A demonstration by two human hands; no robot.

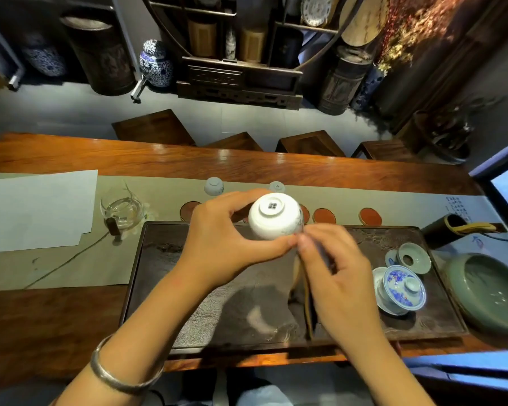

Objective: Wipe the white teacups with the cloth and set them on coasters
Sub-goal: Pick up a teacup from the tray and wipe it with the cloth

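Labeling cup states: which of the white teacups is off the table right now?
The teacup gripped upside down in the left hand, foot ring facing the camera, above the tea tray. The two small cups sit on the table runner beyond it.

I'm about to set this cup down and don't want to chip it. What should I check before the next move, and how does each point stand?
1. Left hand has a firm grip on the teacup: ok, fingers curl round it, foot up.
2. Cloth at the cup: ok, right hand pinches it by the cup's side.
3. Wiping finished: cannot tell.
4. Free coaster: ok, bare, at the right of the row.
5. Cup turned upright for placing: not ok, still inverted.
6. Path clear of the gaiwan: ok, it sits further right on the tray.
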